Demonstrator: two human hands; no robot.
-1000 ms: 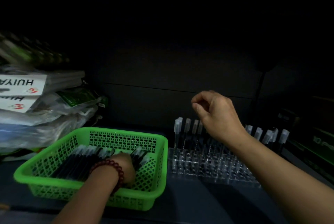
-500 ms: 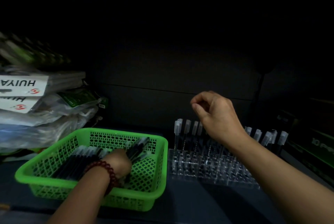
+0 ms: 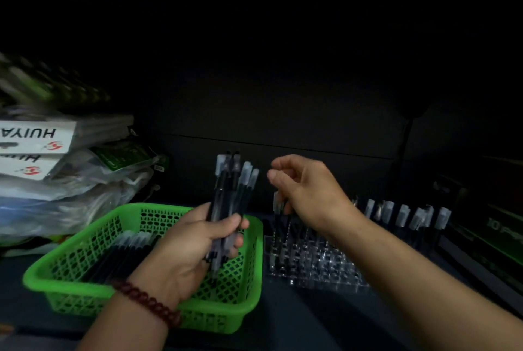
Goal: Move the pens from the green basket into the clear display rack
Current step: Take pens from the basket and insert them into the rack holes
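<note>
The left hand (image 3: pixel 195 240) grips a bundle of pens (image 3: pixel 232 189), fingers and thumb wrapped round the dark barrels. The bundle stands nearly upright above the right end of the green basket (image 3: pixel 70 288), frosted caps uppermost. More pens (image 3: pixel 127 246) lie flat inside the basket, side by side along its floor. A dark red bead bracelet (image 3: pixel 147 302) sits on the left wrist. The right hand (image 3: pixel 305 192) hovers over the left part of the clear display rack (image 3: pixel 319 268), fingers loosely curled with nothing seen between them, and close to the caps of the raised bundle. The rack stands on the dark counter (image 3: pixel 297 316) just to the right of the basket, and a row of capped pens (image 3: pixel 402 215) stands upright in it. Behind the basket on the left, white packets (image 3: pixel 36 135) lie stacked on crumpled plastic bags (image 3: pixel 70 198).
</note>
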